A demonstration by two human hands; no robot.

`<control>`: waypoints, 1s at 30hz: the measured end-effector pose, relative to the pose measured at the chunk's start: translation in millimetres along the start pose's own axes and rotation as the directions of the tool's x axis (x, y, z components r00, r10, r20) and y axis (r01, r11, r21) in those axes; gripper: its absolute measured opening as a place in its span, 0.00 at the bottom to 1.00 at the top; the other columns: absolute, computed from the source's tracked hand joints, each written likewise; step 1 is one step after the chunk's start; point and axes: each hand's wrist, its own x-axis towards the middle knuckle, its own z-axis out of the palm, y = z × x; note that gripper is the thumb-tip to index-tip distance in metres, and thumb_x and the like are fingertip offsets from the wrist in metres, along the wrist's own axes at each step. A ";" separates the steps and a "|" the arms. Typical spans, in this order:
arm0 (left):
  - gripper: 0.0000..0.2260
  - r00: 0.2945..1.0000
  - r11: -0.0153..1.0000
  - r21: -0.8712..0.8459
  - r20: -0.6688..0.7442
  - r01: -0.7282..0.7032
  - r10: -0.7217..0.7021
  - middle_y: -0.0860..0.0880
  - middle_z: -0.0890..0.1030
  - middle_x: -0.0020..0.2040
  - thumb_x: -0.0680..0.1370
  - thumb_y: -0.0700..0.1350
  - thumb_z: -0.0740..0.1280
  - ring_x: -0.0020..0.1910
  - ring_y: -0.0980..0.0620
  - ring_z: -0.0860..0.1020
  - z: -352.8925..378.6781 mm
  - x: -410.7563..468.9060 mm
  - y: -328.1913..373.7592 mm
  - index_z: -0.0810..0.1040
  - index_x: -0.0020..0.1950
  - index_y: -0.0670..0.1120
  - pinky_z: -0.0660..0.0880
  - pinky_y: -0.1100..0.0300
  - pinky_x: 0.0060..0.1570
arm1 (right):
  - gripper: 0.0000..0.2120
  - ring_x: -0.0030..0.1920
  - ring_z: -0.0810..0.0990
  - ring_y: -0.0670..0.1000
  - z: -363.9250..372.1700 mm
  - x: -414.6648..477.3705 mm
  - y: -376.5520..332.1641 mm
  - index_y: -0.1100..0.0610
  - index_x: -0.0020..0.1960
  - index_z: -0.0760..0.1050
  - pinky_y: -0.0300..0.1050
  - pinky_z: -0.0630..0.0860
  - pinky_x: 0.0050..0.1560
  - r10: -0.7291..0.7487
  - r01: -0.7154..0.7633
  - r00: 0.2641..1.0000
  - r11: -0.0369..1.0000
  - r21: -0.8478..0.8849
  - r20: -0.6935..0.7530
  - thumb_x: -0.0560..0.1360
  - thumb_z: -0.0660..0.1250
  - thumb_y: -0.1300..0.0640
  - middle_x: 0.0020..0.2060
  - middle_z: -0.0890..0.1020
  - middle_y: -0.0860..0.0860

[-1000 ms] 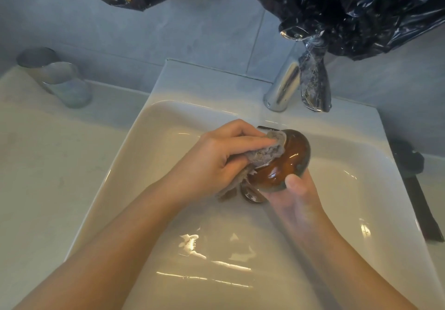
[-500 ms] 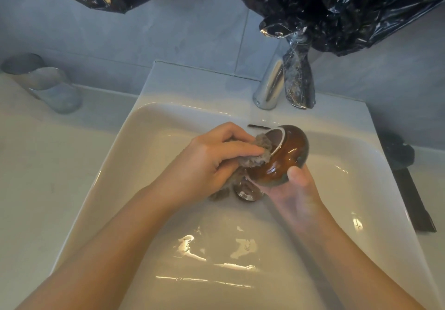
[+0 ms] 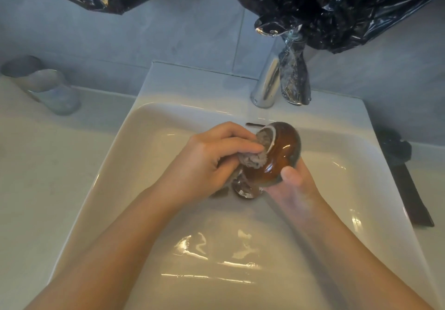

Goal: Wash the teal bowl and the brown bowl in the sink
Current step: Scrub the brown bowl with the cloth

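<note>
The brown bowl is glossy and tilted on its side over the middle of the white sink, its mouth turned left. My right hand grips it from below, thumb on its outer wall. My left hand holds a grey cloth and presses it against the bowl's rim and into its mouth. The teal bowl is not in view.
A chrome tap stands behind the sink, partly wrapped in black plastic. The drain lies under my hands. A metal cup sits on the left counter. A dark object lies on the right counter.
My left hand has worked the cloth from the bowl's outer wall to its rim and into its mouth. The bowl stays in my right hand at about the same spot.
</note>
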 end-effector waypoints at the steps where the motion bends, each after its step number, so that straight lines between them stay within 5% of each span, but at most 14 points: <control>1: 0.14 1.000 1.000 -0.009 -0.020 -0.002 0.002 0.44 0.81 0.54 0.73 0.26 0.67 0.53 0.53 0.80 1.6 0.3 0.4 0.83 0.54 0.40 0.78 0.59 0.51 | 0.50 0.65 0.70 0.64 0.1 -1.8 1.0 0.68 0.74 0.55 0.65 0.70 0.60 0.020 -0.020 1.000 0.999 -0.028 0.007 0.66 0.79 0.49 0.62 0.70 0.65; 5: 0.12 0.998 0.998 0.049 -0.061 0.024 -0.021 0.45 0.80 0.54 0.74 0.30 0.66 0.53 0.53 0.80 3.5 2.3 -4.3 0.83 0.54 0.40 0.78 0.58 0.51 | 0.51 0.66 0.69 0.62 6.3 -3.1 -2.5 0.66 0.76 0.54 0.62 0.69 0.60 0.035 -0.035 0.998 0.999 0.002 0.054 0.66 0.80 0.50 0.66 0.68 0.64; 10: 0.15 0.995 0.999 0.039 0.104 0.002 -0.006 0.45 0.80 0.54 0.72 0.28 0.64 0.53 0.48 0.80 -8.2 8.9 6.4 0.84 0.52 0.41 0.78 0.54 0.50 | 0.45 0.63 0.70 0.62 6.6 -1.5 -9.5 0.68 0.72 0.58 0.58 0.71 0.58 0.038 -0.043 0.998 0.995 0.085 0.052 0.67 0.78 0.48 0.62 0.69 0.63; 14: 0.17 0.985 0.996 -0.044 0.157 0.077 -0.069 0.46 0.79 0.55 0.70 0.26 0.63 0.53 0.50 0.79 -39.8 5.5 28.4 0.84 0.52 0.41 0.78 0.53 0.49 | 0.54 0.66 0.70 0.65 18.4 -4.2 -20.1 0.65 0.76 0.54 0.61 0.72 0.58 0.104 -0.104 0.994 0.995 -0.007 0.027 0.63 0.81 0.47 0.65 0.69 0.65; 22: 0.14 0.983 0.928 0.365 0.132 0.071 -0.127 0.52 0.79 0.54 0.70 0.35 0.65 0.52 0.56 0.77 -156.0 -6.8 48.5 0.84 0.51 0.45 0.71 0.66 0.55 | 0.49 0.61 0.75 0.65 57.4 -30.3 -30.1 0.54 0.73 0.65 0.60 0.77 0.58 0.176 -0.176 0.984 0.984 -0.005 0.009 0.58 0.83 0.48 0.62 0.74 0.62; 26: 0.16 0.961 0.867 0.436 0.013 0.242 -0.275 0.58 0.76 0.52 0.71 0.29 0.66 0.52 0.56 0.75 -176.8 -26.9 24.9 0.84 0.53 0.44 0.65 0.75 0.53 | 0.53 0.57 0.78 0.63 74.6 -35.6 -28.0 0.60 0.75 0.61 0.62 0.76 0.57 0.168 -0.167 0.984 0.986 0.015 -0.056 0.58 0.84 0.50 0.59 0.75 0.62; 30: 0.17 0.824 0.722 0.429 -0.109 0.543 -0.555 0.46 0.77 0.56 0.74 0.30 0.66 0.51 0.47 0.76 -170.3 -59.9 -19.4 0.81 0.59 0.44 0.67 0.61 0.53 | 0.53 0.55 0.78 0.63 84.0 -39.0 -23.0 0.62 0.75 0.59 0.61 0.77 0.55 0.168 -0.164 0.980 0.986 0.039 -0.104 0.59 0.83 0.50 0.59 0.74 0.62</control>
